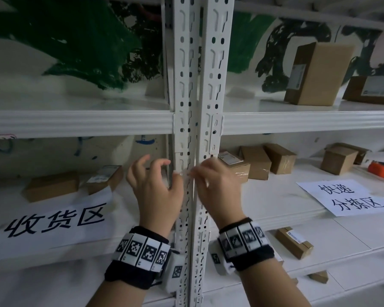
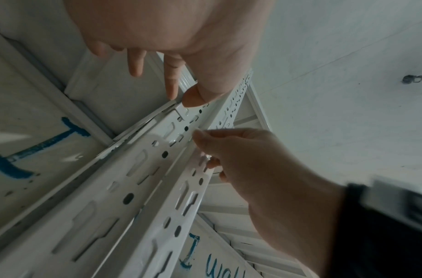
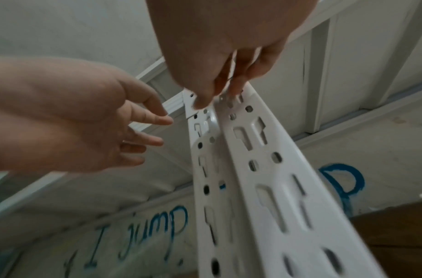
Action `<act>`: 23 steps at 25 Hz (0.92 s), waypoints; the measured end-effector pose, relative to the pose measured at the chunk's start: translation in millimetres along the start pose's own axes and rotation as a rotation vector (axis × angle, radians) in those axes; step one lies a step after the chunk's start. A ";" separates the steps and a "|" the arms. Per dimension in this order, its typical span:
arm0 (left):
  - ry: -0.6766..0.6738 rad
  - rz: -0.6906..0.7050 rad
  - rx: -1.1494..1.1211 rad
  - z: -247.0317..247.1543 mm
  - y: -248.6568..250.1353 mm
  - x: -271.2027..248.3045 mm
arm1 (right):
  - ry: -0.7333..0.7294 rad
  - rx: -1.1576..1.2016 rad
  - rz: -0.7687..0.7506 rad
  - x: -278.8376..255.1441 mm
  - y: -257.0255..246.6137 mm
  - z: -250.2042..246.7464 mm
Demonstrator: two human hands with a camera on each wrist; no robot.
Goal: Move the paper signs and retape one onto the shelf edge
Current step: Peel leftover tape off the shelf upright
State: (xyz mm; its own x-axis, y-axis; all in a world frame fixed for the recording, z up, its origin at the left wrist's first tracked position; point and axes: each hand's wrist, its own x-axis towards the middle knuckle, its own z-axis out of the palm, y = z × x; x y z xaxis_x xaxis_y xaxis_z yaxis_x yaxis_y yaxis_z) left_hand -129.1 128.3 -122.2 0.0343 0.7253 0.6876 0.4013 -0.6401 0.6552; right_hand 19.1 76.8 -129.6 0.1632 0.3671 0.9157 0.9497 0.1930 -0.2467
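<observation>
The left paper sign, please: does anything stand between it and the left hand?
Nothing visible does. The left paper sign lies flat on the shelf, below and left of the left hand, which is at the upright.

The left sign (image 1: 53,224), a white sheet with three large dark characters, lies flat and slightly skewed on the left shelf, its near side at the shelf's front. The right sign (image 1: 344,197), a smaller white sheet with two rows of dark characters, lies flat at an angle on the right shelf, its near corner over the shelf edge (image 1: 282,218). A short clear strip of tape (image 1: 183,173) spans the white posts (image 1: 193,85), the left hand (image 1: 155,191) thumb at one end, the right hand (image 1: 217,191) pinching the other
</observation>
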 end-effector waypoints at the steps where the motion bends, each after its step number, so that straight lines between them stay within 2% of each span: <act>1: 0.000 0.000 0.008 -2.8 -3.3 -2.4 | -0.082 0.048 -0.047 -13.2 -6.0 -2.6; 3: -0.003 0.001 0.027 -9.2 -12.5 -5.7 | -0.092 0.152 -0.026 -34.0 -14.0 -4.3; 5: -0.041 -0.004 0.019 -16.7 -26.4 -9.4 | -0.026 0.210 0.100 -45.7 -13.7 2.7; 7: -0.112 -0.036 -0.043 -25.9 -38.2 -12.4 | -0.033 0.220 0.169 -53.5 -13.2 15.0; 10: -0.161 -0.103 -0.058 -38.3 -52.2 -21.0 | -0.096 0.236 0.183 -68.7 -21.7 32.6; 15: -0.169 -0.197 0.014 -59.2 -81.2 -32.4 | -0.193 0.231 0.299 -100.4 -40.5 59.1; 23: -0.187 -0.253 0.111 -96.7 -129.0 -21.4 | -0.389 0.202 0.423 -123.6 -77.0 118.4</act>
State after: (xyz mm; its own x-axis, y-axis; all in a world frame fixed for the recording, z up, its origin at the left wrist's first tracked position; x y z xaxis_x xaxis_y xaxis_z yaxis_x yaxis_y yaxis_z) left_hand -270.1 170.8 -191.1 0.0844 0.8984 0.4310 0.5154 -0.4095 0.7527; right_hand -105.8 124.3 -261.4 0.3691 0.7478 0.5519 0.7482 0.1132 -0.6538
